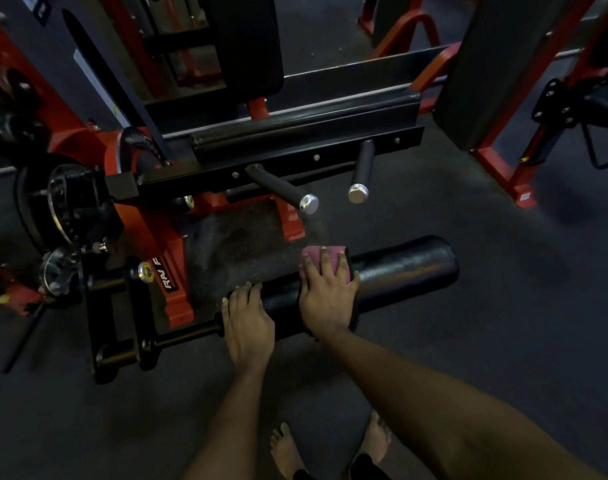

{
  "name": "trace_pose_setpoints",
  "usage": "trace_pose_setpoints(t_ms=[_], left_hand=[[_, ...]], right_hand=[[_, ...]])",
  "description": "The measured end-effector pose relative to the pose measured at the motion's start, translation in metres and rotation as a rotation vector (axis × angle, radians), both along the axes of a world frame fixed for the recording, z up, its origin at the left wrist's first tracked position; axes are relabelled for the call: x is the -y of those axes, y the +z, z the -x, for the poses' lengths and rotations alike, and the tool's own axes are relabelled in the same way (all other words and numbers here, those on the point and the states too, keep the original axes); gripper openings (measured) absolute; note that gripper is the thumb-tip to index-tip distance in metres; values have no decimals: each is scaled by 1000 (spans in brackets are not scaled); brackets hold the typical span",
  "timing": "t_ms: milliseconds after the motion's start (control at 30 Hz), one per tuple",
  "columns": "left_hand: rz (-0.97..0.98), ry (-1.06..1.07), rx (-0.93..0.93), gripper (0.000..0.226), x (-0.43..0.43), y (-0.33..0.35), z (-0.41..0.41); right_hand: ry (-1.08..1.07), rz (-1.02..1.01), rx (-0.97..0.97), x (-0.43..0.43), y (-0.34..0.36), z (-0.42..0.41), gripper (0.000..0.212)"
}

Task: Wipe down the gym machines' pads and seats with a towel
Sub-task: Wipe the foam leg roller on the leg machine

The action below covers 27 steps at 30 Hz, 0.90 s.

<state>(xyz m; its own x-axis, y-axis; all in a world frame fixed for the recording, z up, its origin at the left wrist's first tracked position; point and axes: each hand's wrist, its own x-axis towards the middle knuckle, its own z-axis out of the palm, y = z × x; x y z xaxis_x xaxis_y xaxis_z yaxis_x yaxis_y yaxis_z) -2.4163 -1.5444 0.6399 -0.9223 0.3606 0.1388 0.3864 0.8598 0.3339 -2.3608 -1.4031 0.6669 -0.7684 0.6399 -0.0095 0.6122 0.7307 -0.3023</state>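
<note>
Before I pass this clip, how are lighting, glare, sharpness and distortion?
Head view: dim, the black roller pad nearly merging with the dark floor; glare spots on the chrome handle caps; wide-angle lens leans the red frame near the edges; right hand and pink towel are sharp, far-left machine parts soft.

glossy blk vinyl roller pad [399,268], pink cloth towel [325,259]

Towel [315,260] on roller pad [406,268], handles [282,187] seemingly behind

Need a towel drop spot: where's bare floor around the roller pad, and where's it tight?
Free: dark floor right of and nearer than the black cylindrical roller pad, out to the red frame foot. Crowded: left, by the red-and-black machine base and chrome-capped pegs.
</note>
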Motion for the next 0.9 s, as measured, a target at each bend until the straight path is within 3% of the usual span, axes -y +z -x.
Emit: trace_pose_setpoints(t_ms=[233,367,600,900], left_hand=[[9,-13,-11,42,1,1,0],[-6,-29,31,38,1,6,2],[48,-13,5,45,0,5,-2],[81,57,5,49,-4,2,-7]], right_hand=[[-124,-24,38,-81,5,-34,51],[-272,-15,84,-84,13,-24,55],[49,-140,117,-14,1,-18,60],[-122,-107,186,-138,0,-64,64]])
